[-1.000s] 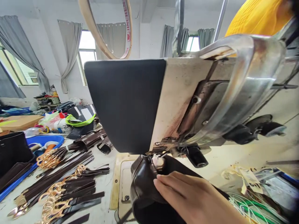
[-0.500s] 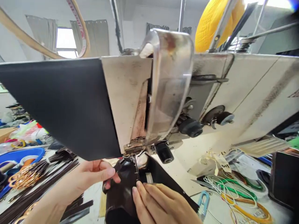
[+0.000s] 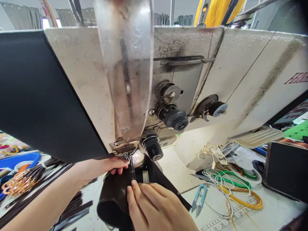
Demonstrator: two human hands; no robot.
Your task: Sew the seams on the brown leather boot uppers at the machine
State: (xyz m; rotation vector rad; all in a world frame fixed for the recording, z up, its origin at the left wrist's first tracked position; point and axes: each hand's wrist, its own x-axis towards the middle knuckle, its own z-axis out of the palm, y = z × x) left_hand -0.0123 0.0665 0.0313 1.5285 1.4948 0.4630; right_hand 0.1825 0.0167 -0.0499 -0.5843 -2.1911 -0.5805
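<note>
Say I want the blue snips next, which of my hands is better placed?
Probably your right hand: it rests on the dark leather, on the side nearer the blue snips. Your left hand is farther off, just below the sewing machine's head, with the leather and right hand between.

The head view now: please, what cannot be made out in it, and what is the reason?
All in the head view:
- Part of the dark piece: hidden under the right hand.
- Red lettering on the sewing machine: cut off by the right edge.
- Yellow object: cut off by the top edge.
- White tag: writing too blurred to read surely.
</note>
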